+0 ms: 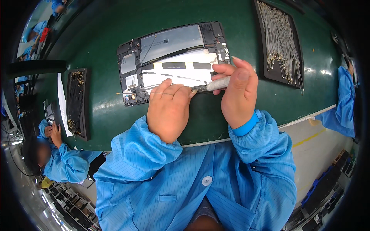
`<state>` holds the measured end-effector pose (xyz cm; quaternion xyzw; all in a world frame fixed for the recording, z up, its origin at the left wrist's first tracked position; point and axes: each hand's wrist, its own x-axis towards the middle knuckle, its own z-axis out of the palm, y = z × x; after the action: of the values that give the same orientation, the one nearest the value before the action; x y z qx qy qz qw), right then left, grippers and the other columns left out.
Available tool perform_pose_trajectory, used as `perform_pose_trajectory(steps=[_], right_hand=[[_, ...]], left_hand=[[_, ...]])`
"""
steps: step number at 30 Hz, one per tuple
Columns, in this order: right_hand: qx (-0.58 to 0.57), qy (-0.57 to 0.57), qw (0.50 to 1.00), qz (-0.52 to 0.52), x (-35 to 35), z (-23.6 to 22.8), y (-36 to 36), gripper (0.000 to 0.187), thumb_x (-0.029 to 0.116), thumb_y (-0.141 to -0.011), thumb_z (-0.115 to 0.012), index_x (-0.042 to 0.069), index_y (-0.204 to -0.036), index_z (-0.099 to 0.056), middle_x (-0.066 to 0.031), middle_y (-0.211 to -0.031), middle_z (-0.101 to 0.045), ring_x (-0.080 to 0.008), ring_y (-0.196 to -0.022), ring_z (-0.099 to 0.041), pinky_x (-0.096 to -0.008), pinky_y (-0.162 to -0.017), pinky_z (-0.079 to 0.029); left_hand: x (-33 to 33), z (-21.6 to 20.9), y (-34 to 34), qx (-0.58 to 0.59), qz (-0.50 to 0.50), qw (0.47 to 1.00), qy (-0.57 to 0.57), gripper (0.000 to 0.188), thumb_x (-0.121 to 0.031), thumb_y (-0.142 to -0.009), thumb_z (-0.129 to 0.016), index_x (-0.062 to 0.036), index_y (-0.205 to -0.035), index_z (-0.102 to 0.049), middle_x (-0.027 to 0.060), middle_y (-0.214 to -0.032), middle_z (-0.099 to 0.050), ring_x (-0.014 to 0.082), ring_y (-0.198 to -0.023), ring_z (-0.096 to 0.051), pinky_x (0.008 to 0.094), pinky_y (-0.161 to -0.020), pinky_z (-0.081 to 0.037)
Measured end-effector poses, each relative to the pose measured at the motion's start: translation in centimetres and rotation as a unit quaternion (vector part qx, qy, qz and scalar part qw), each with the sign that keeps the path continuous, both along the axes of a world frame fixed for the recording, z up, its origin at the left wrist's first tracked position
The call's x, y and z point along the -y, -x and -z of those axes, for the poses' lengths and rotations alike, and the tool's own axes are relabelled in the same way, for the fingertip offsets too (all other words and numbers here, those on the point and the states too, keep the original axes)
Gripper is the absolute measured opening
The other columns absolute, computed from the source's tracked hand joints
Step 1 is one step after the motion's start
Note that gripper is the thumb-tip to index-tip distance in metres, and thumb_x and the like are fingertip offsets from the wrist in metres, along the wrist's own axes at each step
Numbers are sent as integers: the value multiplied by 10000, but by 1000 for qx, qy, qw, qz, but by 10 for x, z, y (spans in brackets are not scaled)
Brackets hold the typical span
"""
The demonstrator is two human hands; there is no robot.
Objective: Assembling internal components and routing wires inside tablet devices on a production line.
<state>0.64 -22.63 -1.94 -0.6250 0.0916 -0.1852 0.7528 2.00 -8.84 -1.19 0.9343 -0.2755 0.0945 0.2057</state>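
An opened tablet-like device [173, 73] lies on the table before me, with a black frame, silvery panel and white inner sheet. My left hand [168, 109] rests over its near edge, fingers bent and close together. A thin grey cable [133, 92] with a gold-coloured end runs along that edge to these fingers; their exact grip is hidden. My right hand [241, 90] is closed round a thick stick-like tool wrapped in whitish material [219, 83]. The tool's end points at the near edge, close to the left thumb. A blue band circles the right wrist.
At the right, a black tray [283, 75] holds many thin grey cables [275, 34]. A second black tray [86, 111] with dark cables stands left, beside a white strip [63, 104]. A co-worker's hands [56, 133] are at the far left; a blue sleeve [346, 100] shows far right.
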Motion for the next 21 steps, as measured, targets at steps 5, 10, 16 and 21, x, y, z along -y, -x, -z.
perform_pose_trajectory(steps=[5, 10, 16, 21], right_hand=[[63, 60, 996, -5, -1, 17, -1, 310, 276, -852, -417, 17, -1021, -388, -89, -846, -578, -117, -708, -520, -235, -612, -435], [82, 111, 990, -23, 0, 18, 0, 277, 240, -847, -438, 15, -997, -379, -102, -838, -581, -142, -717, -541, -252, -645, -435], [24, 324, 937, -132, -1, -23, -12, 198, 228, -782, -520, 33, -760, -489, -129, -650, -546, -279, -616, -537, -344, -546, -426], [149, 425, 881, -140, -1, -13, -16, 180, 119, -751, -560, 20, -863, -458, -140, -748, -551, -281, -610, -537, -325, -552, -434]], left_hand=[[1, -2, -1, -5, 1, 1000, 5, 91, -28, -687, -579, -26, -776, -561, 100, -764, -572, 304, -803, -508, 374, -786, -387], [1, -2, -2, -33, 3, 999, 20, 81, -9, -678, -572, -21, -754, -549, 106, -736, -567, 300, -783, -510, 380, -789, -387], [-6, 4, -2, -51, -1, 999, 5, 98, -93, -695, -564, -58, -788, -565, 77, -824, -572, 302, -889, -494, 381, -793, -364], [-7, 7, -3, -71, 30, 996, 32, 142, -85, -678, -561, -61, -818, -553, 75, -831, -565, 299, -888, -496, 381, -785, -366]])
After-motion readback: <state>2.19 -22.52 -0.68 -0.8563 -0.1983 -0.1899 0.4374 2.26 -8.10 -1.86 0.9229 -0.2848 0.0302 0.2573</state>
